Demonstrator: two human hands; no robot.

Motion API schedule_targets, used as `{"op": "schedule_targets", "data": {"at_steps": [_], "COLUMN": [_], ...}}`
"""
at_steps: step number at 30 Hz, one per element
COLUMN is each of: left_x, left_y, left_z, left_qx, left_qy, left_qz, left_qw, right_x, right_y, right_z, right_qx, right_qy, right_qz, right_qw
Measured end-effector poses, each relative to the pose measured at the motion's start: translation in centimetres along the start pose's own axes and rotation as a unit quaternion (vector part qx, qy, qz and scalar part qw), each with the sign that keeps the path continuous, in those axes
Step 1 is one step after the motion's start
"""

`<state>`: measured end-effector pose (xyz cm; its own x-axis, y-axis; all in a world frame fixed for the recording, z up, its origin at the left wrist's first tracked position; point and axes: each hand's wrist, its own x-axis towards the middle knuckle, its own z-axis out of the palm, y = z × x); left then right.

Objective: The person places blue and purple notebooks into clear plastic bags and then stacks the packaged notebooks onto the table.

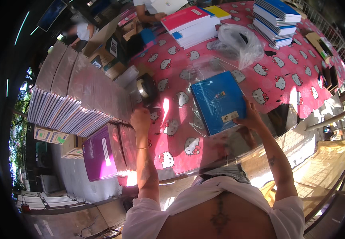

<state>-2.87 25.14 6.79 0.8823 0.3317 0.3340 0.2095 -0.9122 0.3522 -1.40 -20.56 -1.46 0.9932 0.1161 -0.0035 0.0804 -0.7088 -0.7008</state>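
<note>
A blue notebook [219, 101] in clear plastic wrap lies on the pink cartoon-print tablecloth in front of me. My right hand [252, 115] grips its right edge, with the thumb on the cover near a small pale label. Over to the left, my left hand [141, 119] is closed with the fingertips pressed together; whatever they hold is too small or hidden to make out. Just beyond that hand stands a dark, blurred tape dispenser [145, 88] with a roll in it.
Stacked plastic-wrapped spiral notebooks [80, 89] rise on the left, above purple notebooks [100, 153]. A cardboard box [106, 51] stands behind. At the back are a red-topped notebook stack [186, 26], a crumpled plastic bag [240, 44] and blue notebooks [276, 24]. Another person's hand [159, 16] is at the far side.
</note>
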Motion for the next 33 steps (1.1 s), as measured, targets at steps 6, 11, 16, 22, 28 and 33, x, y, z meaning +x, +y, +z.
{"op": "schedule_targets", "data": {"at_steps": [6, 11, 16, 22, 28, 33], "left_x": [-2.7, -2.6, -2.5, -2.4, -3.4, -6.0], "left_y": [18.5, 21.5, 21.9, 15.1, 12.8, 17.0], "left_z": [1.9, 8.3, 6.8, 13.3, 11.1, -0.1], "left_qx": [-0.221, 0.071, 0.083, -0.336, -0.635, -0.619], "left_qy": [-0.356, -0.440, -0.348, -0.088, -0.099, -0.053], "left_qz": [0.361, 0.440, 0.396, -0.015, -0.160, 0.017], "left_qw": [0.833, 0.780, 0.846, 0.938, 0.749, 0.784], "right_x": [-0.5, -0.5, -0.6, 6.9, 7.6, 4.8], "right_y": [-2.7, -3.2, -1.6, 1.7, -2.3, -4.3], "right_z": [-0.6, -0.4, -1.1, 0.0, -1.6, -8.2], "right_qx": [-0.011, -0.008, -0.015, 0.117, 0.484, 0.481], "right_qy": [-0.048, -0.054, -0.063, 0.002, -0.145, -0.151], "right_qz": [0.051, 0.044, 0.044, 0.070, 0.008, -0.118], "right_qw": [0.997, 0.998, 0.997, 0.991, 0.863, 0.855]}}
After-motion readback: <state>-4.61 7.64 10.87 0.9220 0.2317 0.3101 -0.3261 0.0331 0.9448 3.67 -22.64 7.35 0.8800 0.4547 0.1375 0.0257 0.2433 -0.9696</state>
